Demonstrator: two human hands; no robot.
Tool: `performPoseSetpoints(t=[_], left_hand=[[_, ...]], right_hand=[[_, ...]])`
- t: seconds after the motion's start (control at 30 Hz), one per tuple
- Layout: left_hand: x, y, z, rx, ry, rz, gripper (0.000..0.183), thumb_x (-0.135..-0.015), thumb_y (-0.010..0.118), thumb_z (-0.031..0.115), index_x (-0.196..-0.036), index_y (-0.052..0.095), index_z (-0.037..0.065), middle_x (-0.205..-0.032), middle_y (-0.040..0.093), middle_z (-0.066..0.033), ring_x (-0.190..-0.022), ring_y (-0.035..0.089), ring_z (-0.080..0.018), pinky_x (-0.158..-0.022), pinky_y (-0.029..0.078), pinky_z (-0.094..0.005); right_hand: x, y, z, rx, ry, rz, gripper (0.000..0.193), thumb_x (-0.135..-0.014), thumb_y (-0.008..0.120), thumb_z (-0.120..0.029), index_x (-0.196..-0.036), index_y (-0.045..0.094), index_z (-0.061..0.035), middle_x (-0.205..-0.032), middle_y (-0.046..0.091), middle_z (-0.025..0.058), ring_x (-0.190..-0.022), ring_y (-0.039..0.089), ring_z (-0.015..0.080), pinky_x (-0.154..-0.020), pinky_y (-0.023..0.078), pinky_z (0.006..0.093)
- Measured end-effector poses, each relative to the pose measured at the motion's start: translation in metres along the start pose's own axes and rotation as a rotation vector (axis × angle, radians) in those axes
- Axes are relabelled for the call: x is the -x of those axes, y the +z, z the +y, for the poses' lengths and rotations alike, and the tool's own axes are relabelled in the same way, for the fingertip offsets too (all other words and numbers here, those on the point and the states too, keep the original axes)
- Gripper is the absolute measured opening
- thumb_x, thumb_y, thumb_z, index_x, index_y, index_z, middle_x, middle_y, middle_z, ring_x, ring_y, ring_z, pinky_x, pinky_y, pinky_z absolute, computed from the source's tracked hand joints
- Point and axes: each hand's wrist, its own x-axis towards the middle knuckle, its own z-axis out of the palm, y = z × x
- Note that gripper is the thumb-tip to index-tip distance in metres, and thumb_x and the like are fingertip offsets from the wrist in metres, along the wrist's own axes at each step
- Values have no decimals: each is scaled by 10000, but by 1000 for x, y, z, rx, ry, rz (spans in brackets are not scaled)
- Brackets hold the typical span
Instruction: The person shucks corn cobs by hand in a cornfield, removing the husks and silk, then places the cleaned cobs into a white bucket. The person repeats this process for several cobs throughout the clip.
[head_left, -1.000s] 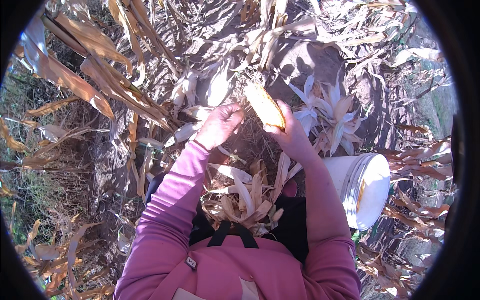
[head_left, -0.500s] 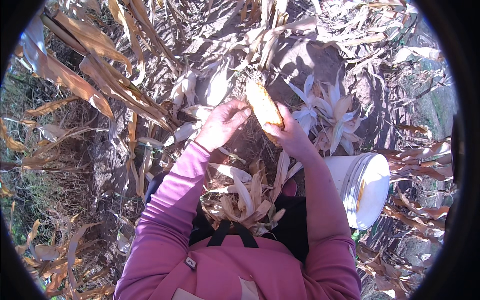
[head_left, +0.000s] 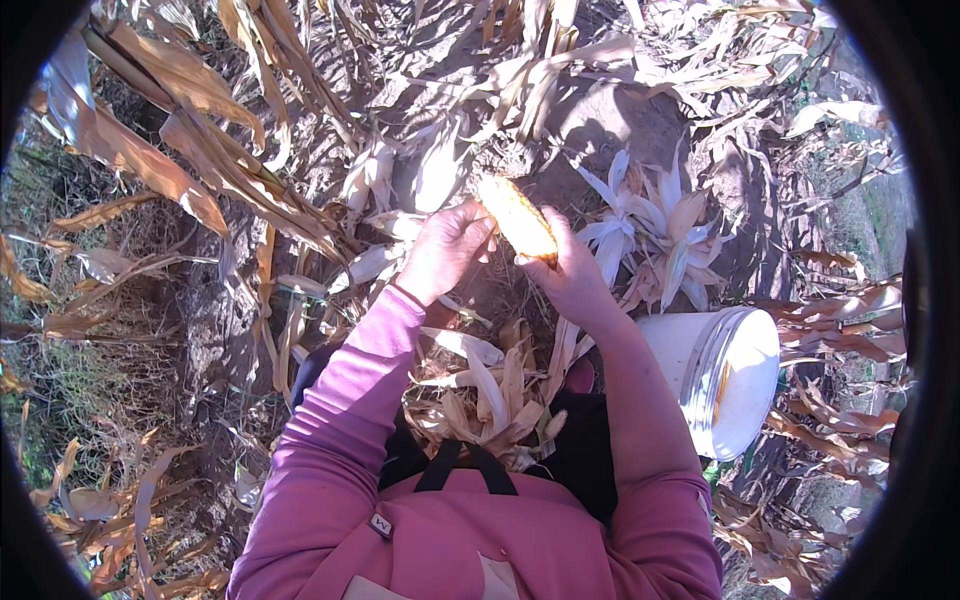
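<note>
A husked yellow ear of corn (head_left: 520, 219), brightly sunlit, is held out in front of me, tilted with its far tip toward the left. My right hand (head_left: 566, 262) is closed around its near end. Close against the ear's left side is my left hand (head_left: 448, 246), thumb and fingers drawn together in a pinch; whatever may be between those fingertips is too small to make out. Dry, pale corn husks (head_left: 490, 395) lie beneath my forearms, between my legs.
A white bucket (head_left: 690, 350) lies on its side to my right, its mouth facing right, with something yellow inside. Opened husks (head_left: 665, 235) spread on the soil beyond it. Dry corn stalks (head_left: 230, 180) lean in from the left, and more leaf litter covers the ground ahead.
The ear has tilted further left and come slightly nearer, with my right hand shifting left along with it. My left hand stays beside it, having moved only slightly.
</note>
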Motion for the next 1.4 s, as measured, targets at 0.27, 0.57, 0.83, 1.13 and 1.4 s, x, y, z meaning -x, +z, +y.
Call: performPoseSetpoints(t=[0.27,0.57,0.83,1.13,1.4], left_hand=[[1,-3,-5,123,-117,-15,166,-957,521,169,-923,595,25,-732,624,-19,-613,551,-62,-562,460,-194],[-4,-10,-16,247,-109,-39,140,-949,529,148,-925,602,32,-769,621,-12,-659,588,-78,-599,497,-209],[-4,2,-8,306,-153,-41,152,-948,520,143,-869,605,45,-738,616,-11,-648,581,-75,-582,485,-206],[-8,11,-8,341,-110,49,120,-901,530,87,-809,602,59,-673,589,-9,-570,530,-78,-519,417,-213],[-10,28,-8,338,-115,65,145,-910,518,89,-785,589,65,-629,575,-12,-526,509,-75,-481,399,-213]], right_hand=[[2,3,-3,10,-4,-11,739,-840,646,-303,-1362,285,77,-1242,505,244,-1137,520,297,-962,402,350],[0,2,-6,92,-49,-2,727,-833,638,-232,-1387,255,42,-1309,448,264,-1204,473,359,-999,376,370],[7,-2,2,129,-81,47,707,-832,649,-269,-1355,293,46,-1289,458,258,-1170,488,384,-981,394,395],[8,-6,0,137,-69,61,736,-826,645,-286,-1359,274,62,-1302,443,281,-1209,454,388,-1011,361,397],[12,-17,2,-37,-2,42,689,-845,635,-269,-1358,288,35,-1197,518,228,-1116,527,300,-940,401,357]])
